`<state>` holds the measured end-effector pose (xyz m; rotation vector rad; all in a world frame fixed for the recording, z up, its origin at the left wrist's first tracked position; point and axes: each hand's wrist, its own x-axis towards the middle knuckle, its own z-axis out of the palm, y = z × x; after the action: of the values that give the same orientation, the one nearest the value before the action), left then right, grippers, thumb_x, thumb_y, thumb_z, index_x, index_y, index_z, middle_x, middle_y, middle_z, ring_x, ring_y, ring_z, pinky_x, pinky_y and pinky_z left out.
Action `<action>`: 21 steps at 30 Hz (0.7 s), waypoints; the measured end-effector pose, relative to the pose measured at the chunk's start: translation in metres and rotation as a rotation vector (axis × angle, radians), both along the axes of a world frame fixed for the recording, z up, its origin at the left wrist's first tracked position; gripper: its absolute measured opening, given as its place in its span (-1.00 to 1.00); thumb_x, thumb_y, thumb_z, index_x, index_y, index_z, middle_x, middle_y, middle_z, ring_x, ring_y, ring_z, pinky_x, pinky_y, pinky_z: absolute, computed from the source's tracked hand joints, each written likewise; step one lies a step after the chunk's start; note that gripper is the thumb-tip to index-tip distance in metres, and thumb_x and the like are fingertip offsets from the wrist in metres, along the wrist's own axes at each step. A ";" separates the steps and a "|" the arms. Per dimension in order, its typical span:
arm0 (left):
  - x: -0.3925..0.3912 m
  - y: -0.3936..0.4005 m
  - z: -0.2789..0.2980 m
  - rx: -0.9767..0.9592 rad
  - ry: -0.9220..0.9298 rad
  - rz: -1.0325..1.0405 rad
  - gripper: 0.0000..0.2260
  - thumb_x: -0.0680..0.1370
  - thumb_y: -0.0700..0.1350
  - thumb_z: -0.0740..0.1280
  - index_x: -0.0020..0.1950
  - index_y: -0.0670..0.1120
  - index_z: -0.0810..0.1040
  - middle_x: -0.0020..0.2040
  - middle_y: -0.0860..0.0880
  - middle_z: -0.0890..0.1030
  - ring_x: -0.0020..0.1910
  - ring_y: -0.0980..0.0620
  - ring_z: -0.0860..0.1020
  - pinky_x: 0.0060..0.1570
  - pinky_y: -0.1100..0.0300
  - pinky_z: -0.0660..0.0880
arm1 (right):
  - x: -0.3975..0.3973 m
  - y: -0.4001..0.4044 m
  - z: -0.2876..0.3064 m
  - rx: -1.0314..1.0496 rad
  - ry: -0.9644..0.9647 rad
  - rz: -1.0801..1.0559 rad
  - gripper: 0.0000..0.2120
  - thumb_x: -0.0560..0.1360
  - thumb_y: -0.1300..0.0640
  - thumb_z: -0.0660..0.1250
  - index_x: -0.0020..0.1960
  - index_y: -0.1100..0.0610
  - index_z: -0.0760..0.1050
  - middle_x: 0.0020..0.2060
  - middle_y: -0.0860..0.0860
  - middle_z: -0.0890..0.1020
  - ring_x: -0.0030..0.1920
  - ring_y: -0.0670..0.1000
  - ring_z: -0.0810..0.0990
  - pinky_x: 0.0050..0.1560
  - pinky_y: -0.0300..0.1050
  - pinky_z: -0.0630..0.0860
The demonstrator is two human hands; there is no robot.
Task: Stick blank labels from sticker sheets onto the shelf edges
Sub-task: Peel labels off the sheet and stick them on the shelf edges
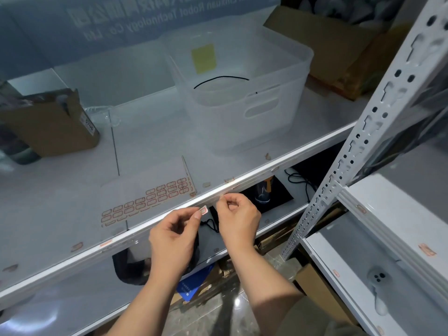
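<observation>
Head view: your left hand (178,230) pinches a small red-bordered label (203,210) between thumb and forefinger, just below the front edge of the shelf (169,215). Your right hand (236,215) sits just beside it, fingers curled with thumb and forefinger pinched together at the shelf edge; it seems to hold something tiny there, perhaps a scrap of backing, but the view is too blurred to be sure. The sticker sheet (148,202) lies flat on the shelf near the edge, several labels left on it. Behind it stands a clear plastic bin (242,93), and a cardboard box (51,124) sits to the left.
</observation>
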<state>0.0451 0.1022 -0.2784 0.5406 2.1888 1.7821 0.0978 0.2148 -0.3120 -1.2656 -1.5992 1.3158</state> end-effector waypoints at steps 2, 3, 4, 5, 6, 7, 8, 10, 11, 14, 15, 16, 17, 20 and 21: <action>0.000 0.001 0.001 0.000 0.000 0.003 -0.89 0.54 -0.20 0.49 -0.07 0.01 0.73 -0.13 0.01 0.74 -0.17 0.16 0.65 -0.08 0.39 0.58 | 0.000 0.000 0.001 -0.029 0.014 0.010 -0.93 0.51 0.07 0.43 -0.11 -0.10 0.60 -0.24 -0.09 0.72 -0.21 -0.15 0.67 -0.27 -0.48 0.38; -0.001 0.001 0.001 0.000 0.002 0.003 -0.90 0.54 -0.20 0.49 -0.06 0.02 0.73 -0.13 0.00 0.74 -0.17 0.15 0.65 -0.08 0.38 0.59 | 0.001 0.000 0.001 -0.047 0.022 0.014 -0.91 0.52 0.07 0.42 -0.12 -0.11 0.59 -0.24 -0.08 0.72 -0.20 -0.14 0.67 -0.24 -0.40 0.44; -0.001 0.001 0.001 0.002 0.004 0.002 -0.89 0.54 -0.19 0.49 -0.07 0.02 0.73 -0.13 0.00 0.74 -0.18 0.16 0.64 -0.08 0.37 0.59 | 0.001 0.000 0.000 -0.065 0.030 0.015 -0.90 0.52 0.08 0.42 -0.12 -0.11 0.58 -0.23 -0.08 0.72 -0.18 -0.13 0.68 -0.22 -0.34 0.48; -0.002 0.001 0.001 0.004 0.006 0.002 -0.89 0.54 -0.18 0.49 -0.07 0.04 0.73 -0.13 0.01 0.74 -0.19 0.17 0.64 -0.08 0.37 0.59 | 0.002 0.000 0.000 -0.080 0.034 0.015 -0.90 0.52 0.08 0.42 -0.11 -0.11 0.58 -0.22 -0.09 0.72 -0.18 -0.14 0.68 -0.20 -0.30 0.51; -0.002 0.001 0.001 0.005 0.006 0.002 -0.89 0.54 -0.18 0.49 -0.08 0.04 0.73 -0.14 0.02 0.74 -0.19 0.18 0.64 -0.09 0.38 0.59 | 0.003 0.000 -0.001 -0.092 0.036 0.015 -0.90 0.52 0.08 0.42 -0.11 -0.11 0.58 -0.22 -0.09 0.72 -0.18 -0.15 0.68 -0.20 -0.29 0.52; -0.002 0.001 0.000 0.007 0.004 0.002 -0.88 0.54 -0.19 0.49 -0.08 0.05 0.73 -0.15 0.04 0.74 -0.18 0.19 0.65 -0.09 0.39 0.58 | 0.004 0.000 -0.001 -0.100 0.038 0.017 -0.91 0.52 0.08 0.42 -0.11 -0.11 0.59 -0.22 -0.10 0.72 -0.18 -0.16 0.68 -0.22 -0.32 0.50; -0.002 0.001 -0.001 0.007 0.001 0.005 -0.88 0.54 -0.19 0.50 -0.08 0.04 0.73 -0.15 0.06 0.75 -0.18 0.19 0.65 -0.09 0.39 0.58 | 0.005 0.000 -0.001 -0.106 0.039 0.020 -0.91 0.52 0.08 0.42 -0.11 -0.11 0.59 -0.22 -0.11 0.72 -0.19 -0.18 0.67 -0.24 -0.35 0.48; -0.003 0.001 -0.002 0.005 -0.006 0.011 -0.88 0.54 -0.19 0.50 -0.09 0.04 0.73 -0.16 0.06 0.75 -0.18 0.19 0.65 -0.09 0.40 0.57 | 0.005 0.000 0.000 -0.114 0.039 0.022 -0.91 0.52 0.07 0.42 -0.11 -0.12 0.58 -0.22 -0.11 0.72 -0.19 -0.20 0.67 -0.26 -0.39 0.46; -0.003 0.001 -0.002 0.002 -0.005 0.013 -0.88 0.54 -0.20 0.50 -0.09 0.03 0.73 -0.16 0.06 0.75 -0.18 0.20 0.65 -0.10 0.40 0.57 | 0.005 0.000 0.001 -0.118 0.041 0.025 -0.91 0.52 0.07 0.42 -0.11 -0.13 0.58 -0.21 -0.12 0.72 -0.18 -0.19 0.68 -0.24 -0.38 0.47; -0.004 0.002 -0.001 -0.012 0.005 0.007 -0.87 0.54 -0.19 0.49 -0.08 0.06 0.73 -0.15 0.09 0.75 -0.19 0.22 0.65 -0.11 0.42 0.57 | 0.006 -0.001 0.001 -0.134 0.063 0.028 -0.91 0.53 0.04 0.43 -0.11 -0.15 0.58 -0.21 -0.13 0.73 -0.16 -0.18 0.69 -0.17 -0.30 0.56; -0.003 0.002 0.000 -0.016 0.007 0.004 -0.87 0.55 -0.19 0.49 -0.07 0.06 0.73 -0.14 0.10 0.75 -0.18 0.22 0.66 -0.10 0.42 0.57 | 0.007 -0.002 0.001 -0.137 0.068 0.025 -0.92 0.52 0.01 0.43 -0.12 -0.16 0.58 -0.21 -0.13 0.73 -0.15 -0.19 0.69 -0.15 -0.28 0.58; -0.003 0.002 0.001 -0.016 0.005 0.004 -0.87 0.55 -0.20 0.49 -0.07 0.05 0.73 -0.14 0.10 0.75 -0.17 0.22 0.66 -0.10 0.42 0.57 | 0.006 -0.003 0.002 -0.135 0.071 0.019 -0.91 0.51 -0.03 0.44 -0.15 -0.17 0.57 -0.22 -0.14 0.72 -0.16 -0.19 0.69 -0.14 -0.27 0.59; -0.003 0.003 0.001 -0.015 0.003 0.006 -0.87 0.55 -0.20 0.48 -0.07 0.05 0.73 -0.13 0.11 0.75 -0.17 0.22 0.66 -0.10 0.42 0.57 | 0.006 -0.003 0.004 -0.130 0.068 0.012 -0.88 0.50 -0.06 0.44 -0.19 -0.19 0.56 -0.24 -0.15 0.72 -0.17 -0.19 0.69 -0.14 -0.27 0.59; -0.002 0.003 0.003 -0.019 0.002 0.010 -0.87 0.55 -0.20 0.49 -0.07 0.04 0.72 -0.13 0.10 0.74 -0.18 0.22 0.66 -0.10 0.42 0.57 | 0.004 -0.002 0.007 -0.107 0.042 0.002 -0.82 0.50 -0.05 0.45 -0.24 -0.21 0.51 -0.26 -0.16 0.71 -0.18 -0.19 0.68 -0.19 -0.33 0.52; -0.002 0.003 0.003 -0.015 -0.001 0.010 -0.87 0.55 -0.20 0.49 -0.07 0.04 0.72 -0.13 0.09 0.74 -0.18 0.21 0.65 -0.10 0.42 0.57 | 0.003 -0.002 0.007 -0.107 0.036 0.006 -0.81 0.51 -0.02 0.44 -0.23 -0.21 0.51 -0.24 -0.15 0.72 -0.17 -0.19 0.68 -0.19 -0.34 0.50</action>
<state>0.0432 0.1051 -0.2751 0.5257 2.2060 1.7697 0.1012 0.2131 -0.3051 -1.2943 -1.5260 1.4368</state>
